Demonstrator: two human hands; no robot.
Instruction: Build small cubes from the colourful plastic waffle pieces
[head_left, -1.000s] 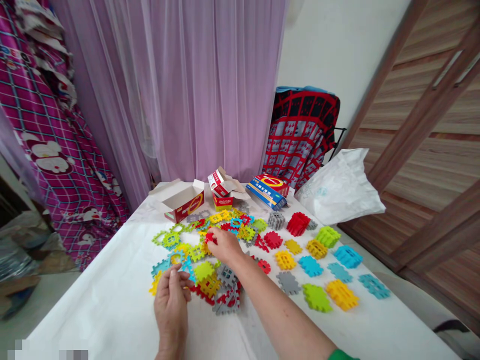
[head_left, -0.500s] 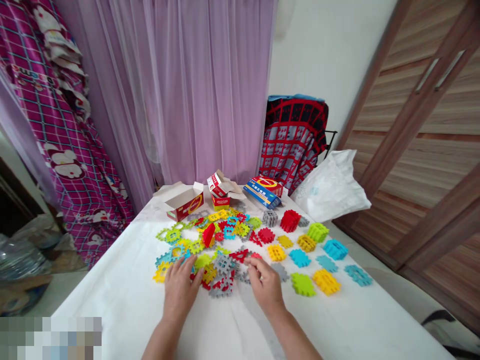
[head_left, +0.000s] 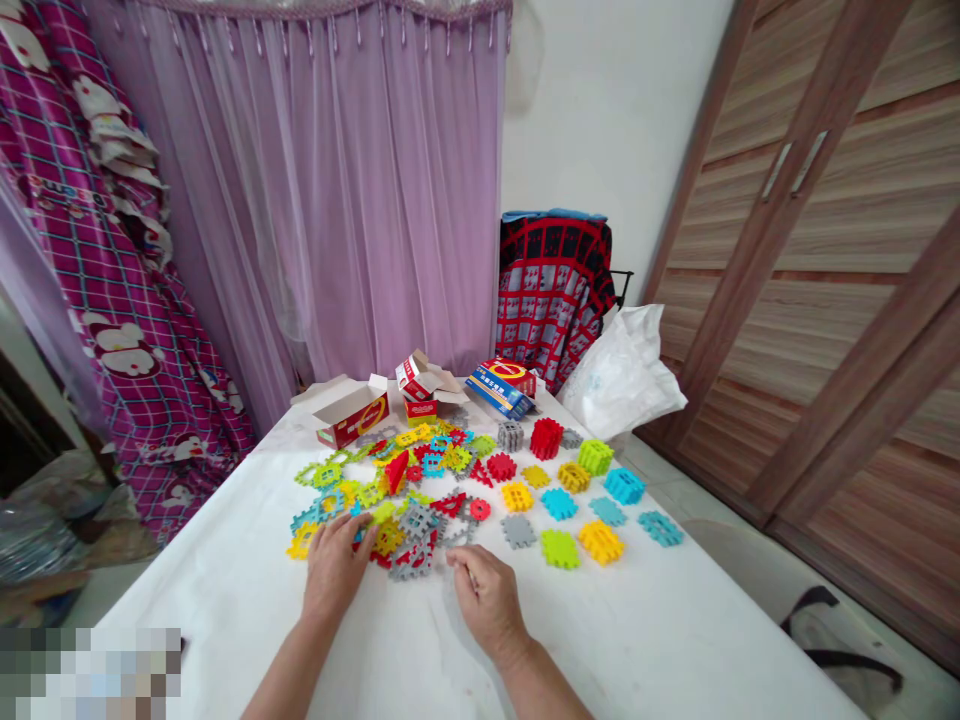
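Plastic interlocking building pieces with toothed edges lie in a loose, mixed pile (head_left: 433,466) on the white-covered table. My left hand (head_left: 336,565) rests at the pile's near left edge, fingers stretched and thumb apart, beside a yellow piece (head_left: 301,541). My right hand (head_left: 491,600) is above the white cloth, just right of grey and red pieces (head_left: 414,556). Its fingers are curled closed, and whatever may be inside them is hidden. Right of the pile are sorted stacks and flat pieces, among them a lime piece (head_left: 560,549), a yellow stack (head_left: 601,542) and a grey piece (head_left: 518,531).
At the back of the table stand an open red-and-white carton (head_left: 352,420), small red boxes (head_left: 421,408) and a blue box (head_left: 498,391). A white plastic bag (head_left: 626,370) sits at the far right corner. A wooden wardrobe (head_left: 825,250) stands on the right.
My right hand has drawn back toward me from the pile's right edge, its fingers now more curled. My left hand stays by the pile's near left edge. The camera view has shifted.
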